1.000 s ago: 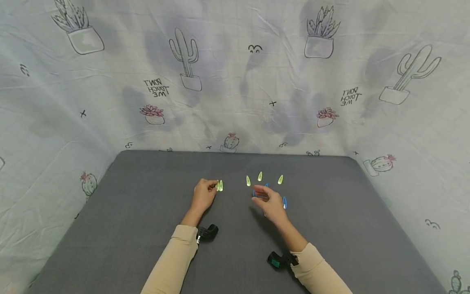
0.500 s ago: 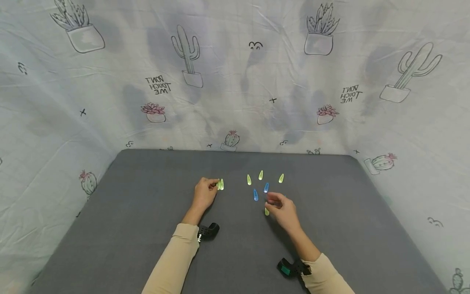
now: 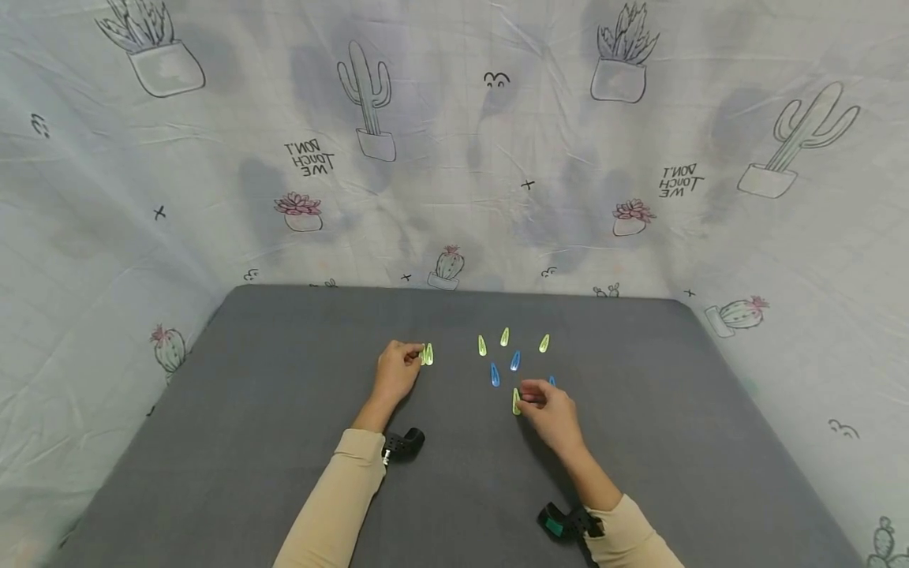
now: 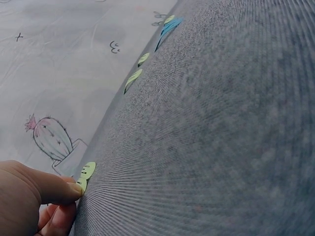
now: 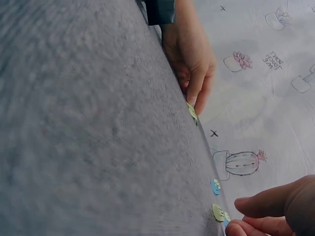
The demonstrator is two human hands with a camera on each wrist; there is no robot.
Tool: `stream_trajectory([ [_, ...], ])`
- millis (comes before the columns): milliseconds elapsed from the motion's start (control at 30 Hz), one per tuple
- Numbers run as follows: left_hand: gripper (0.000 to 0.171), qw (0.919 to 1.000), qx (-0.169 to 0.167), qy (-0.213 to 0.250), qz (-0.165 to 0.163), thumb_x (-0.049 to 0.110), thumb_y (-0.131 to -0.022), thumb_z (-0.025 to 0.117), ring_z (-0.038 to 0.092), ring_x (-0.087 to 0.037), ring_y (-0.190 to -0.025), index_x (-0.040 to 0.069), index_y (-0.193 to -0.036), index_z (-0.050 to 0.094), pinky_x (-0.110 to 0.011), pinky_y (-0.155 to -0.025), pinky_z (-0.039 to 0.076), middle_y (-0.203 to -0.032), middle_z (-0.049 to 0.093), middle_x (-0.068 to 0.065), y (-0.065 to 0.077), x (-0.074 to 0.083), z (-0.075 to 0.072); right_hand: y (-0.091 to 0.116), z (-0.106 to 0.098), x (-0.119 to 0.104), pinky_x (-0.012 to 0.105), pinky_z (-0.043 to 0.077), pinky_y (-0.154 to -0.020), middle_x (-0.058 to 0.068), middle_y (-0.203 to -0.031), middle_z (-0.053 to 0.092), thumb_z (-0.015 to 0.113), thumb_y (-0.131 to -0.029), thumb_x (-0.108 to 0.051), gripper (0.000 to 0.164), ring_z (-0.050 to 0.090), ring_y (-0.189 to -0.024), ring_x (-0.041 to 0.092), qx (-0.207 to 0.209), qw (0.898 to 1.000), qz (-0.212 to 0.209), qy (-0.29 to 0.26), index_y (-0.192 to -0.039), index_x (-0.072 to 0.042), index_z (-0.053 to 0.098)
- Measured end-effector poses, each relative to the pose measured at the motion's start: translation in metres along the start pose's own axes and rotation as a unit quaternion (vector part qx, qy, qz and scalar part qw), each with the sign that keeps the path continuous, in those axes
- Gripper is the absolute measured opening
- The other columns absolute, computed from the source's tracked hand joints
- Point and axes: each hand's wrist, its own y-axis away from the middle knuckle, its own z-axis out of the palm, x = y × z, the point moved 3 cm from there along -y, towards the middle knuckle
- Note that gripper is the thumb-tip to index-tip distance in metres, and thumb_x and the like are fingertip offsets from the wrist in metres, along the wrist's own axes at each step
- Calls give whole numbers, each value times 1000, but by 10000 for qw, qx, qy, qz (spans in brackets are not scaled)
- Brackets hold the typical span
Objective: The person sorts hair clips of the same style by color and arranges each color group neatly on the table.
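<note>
My left hand (image 3: 398, 371) pinches a yellow-green snap hair clip (image 4: 81, 186) between thumb and finger at the table's left-centre. Right beside it lies a second yellow-green hair clip (image 3: 429, 354). My right hand (image 3: 551, 412) is low over the table, its thumb and fingers apart. Its thumb tip is close to another yellow-green hair clip (image 3: 516, 401); whether they touch, I cannot tell. Ahead of that hand lie two blue hair clips, a left one (image 3: 495, 375) and a right one (image 3: 514, 361). A third blue hair clip (image 3: 551, 381) shows partly behind the fingers.
Farther back lie three more yellow-green clips: a left one (image 3: 481, 345), a middle one (image 3: 505, 337) and a right one (image 3: 544, 343). They rest on the grey table (image 3: 319, 323). A patterned cloth (image 3: 454, 158) hangs around its back and sides.
My right hand has drawn back and right from over the blue clips to the nearest yellow-green clip, uncovering the blue ones. The left hand stays at its clips.
</note>
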Motion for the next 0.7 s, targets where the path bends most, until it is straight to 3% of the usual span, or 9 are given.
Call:
stream_trajectory([
  [333, 23, 10000, 15, -41, -42, 2, -87, 62, 56, -23, -80, 2, -108, 71, -38, -73, 50, -90, 57, -13, -2, 0, -1, -2, 6, -9, 37, 55, -73, 14, -92, 71, 73, -78, -2, 23, 68, -85, 25, 41, 9954, -313, 901, -100, 2, 69],
  [700, 23, 9999, -62, 13, -99, 2, -87, 62, 56, -24, -81, 2, -109, 71, -39, -74, 50, -91, 56, -13, 0, 3, 0, -5, 7, -19, 38, 53, -70, 12, -83, 67, 72, -75, 0, 19, 64, -77, 23, 80, 9833, -579, 1724, -94, 4, 69],
])
